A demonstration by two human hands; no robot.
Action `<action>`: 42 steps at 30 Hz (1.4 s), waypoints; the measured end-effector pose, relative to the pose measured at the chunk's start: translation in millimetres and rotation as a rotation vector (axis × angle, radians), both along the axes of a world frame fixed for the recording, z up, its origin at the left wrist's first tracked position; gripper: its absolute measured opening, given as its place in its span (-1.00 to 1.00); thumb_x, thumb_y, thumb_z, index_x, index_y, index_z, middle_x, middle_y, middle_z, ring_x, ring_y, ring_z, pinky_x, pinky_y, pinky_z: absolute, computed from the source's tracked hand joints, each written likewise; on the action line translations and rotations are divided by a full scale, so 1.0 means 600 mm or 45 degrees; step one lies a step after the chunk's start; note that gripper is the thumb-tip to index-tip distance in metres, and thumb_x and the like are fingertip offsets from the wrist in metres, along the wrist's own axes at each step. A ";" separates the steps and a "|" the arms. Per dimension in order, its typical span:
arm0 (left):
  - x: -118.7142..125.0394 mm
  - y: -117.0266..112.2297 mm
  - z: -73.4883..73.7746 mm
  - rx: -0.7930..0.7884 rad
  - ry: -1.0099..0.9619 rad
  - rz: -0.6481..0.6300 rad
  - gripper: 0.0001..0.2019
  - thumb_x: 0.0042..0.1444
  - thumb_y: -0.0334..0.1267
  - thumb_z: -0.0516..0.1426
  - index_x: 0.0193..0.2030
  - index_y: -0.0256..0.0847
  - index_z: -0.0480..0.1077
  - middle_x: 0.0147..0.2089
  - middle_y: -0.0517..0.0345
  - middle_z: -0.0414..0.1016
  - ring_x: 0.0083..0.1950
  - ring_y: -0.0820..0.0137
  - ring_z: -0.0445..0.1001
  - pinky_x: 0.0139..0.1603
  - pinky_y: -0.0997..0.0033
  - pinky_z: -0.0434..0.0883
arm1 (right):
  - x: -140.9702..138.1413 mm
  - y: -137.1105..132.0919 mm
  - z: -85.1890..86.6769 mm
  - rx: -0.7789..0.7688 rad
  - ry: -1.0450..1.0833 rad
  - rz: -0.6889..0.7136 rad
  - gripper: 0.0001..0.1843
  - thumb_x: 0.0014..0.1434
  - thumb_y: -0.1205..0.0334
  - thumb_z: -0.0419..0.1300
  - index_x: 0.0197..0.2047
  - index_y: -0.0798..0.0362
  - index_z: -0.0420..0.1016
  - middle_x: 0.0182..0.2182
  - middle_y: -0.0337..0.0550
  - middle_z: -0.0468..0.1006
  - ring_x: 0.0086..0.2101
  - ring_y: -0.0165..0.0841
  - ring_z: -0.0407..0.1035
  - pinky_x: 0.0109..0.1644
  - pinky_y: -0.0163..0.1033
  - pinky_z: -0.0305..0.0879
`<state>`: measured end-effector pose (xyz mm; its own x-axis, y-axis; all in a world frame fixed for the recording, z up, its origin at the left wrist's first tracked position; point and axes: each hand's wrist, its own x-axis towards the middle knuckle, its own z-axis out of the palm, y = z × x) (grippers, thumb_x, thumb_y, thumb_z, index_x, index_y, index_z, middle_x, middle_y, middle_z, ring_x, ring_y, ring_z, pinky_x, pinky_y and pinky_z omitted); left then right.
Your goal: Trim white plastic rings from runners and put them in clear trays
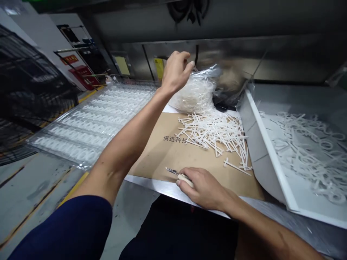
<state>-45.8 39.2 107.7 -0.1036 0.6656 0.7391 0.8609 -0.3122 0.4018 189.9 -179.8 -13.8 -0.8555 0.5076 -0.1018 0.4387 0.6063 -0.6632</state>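
Note:
My left hand (175,70) reaches far forward, fingers curled in a pinch at the top of a clear plastic bag (196,92) full of white plastic parts. My right hand (202,186) rests near the front edge of the bench, closed around small cutters with pale handles (181,176); the metal tips point left. Between the hands, a pile of loose white plastic sticks (214,131) lies on a brown cardboard sheet (168,155) printed with dark characters.
A clear plastic tray (89,122) with rows of white parts lies at the left. A white bin (271,159) at the right holds tangled white plastic runners (309,144). A metal machine wall stands behind. Grey floor with yellow lines lies at the lower left.

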 end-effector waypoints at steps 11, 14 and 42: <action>0.102 -0.233 -0.167 -0.885 0.621 -0.464 -0.73 0.29 -0.18 0.18 0.03 -0.25 0.55 -0.06 -0.02 0.60 -0.13 0.26 0.53 -0.09 0.30 0.42 | 0.004 -0.013 -0.010 0.104 -0.002 0.046 -0.70 0.39 0.06 0.13 -0.16 0.11 0.55 -0.21 0.07 0.71 -0.25 -0.09 0.57 -0.20 -0.11 0.19; 0.123 -0.240 -0.189 -0.917 0.677 -0.502 -0.69 0.29 -0.16 0.20 0.12 -0.19 0.51 0.01 -0.03 0.56 -0.07 0.23 0.54 -0.10 0.32 0.43 | 0.004 -0.011 -0.008 0.125 -0.014 0.064 -0.70 0.40 0.06 0.12 -0.14 0.11 0.55 -0.21 0.07 0.71 -0.22 -0.08 0.58 -0.17 -0.10 0.22; -0.005 -0.398 -0.271 -0.525 -1.490 -0.477 -0.40 -0.25 -0.14 0.58 -0.06 -0.29 0.54 -0.16 0.01 0.59 -0.16 0.38 0.55 -0.04 0.36 0.49 | 0.014 0.038 -0.049 -0.165 0.224 -0.162 -0.51 0.38 -0.18 0.15 0.04 0.00 0.66 -0.14 -0.01 0.76 -0.08 -0.01 0.66 -0.06 -0.13 0.64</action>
<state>-48.7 -199.6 -54.6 -0.3041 0.9499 0.0715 -0.1776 -0.1302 0.9755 198.2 -156.8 -43.4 -0.7959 0.6047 -0.0284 0.3769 0.4584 -0.8049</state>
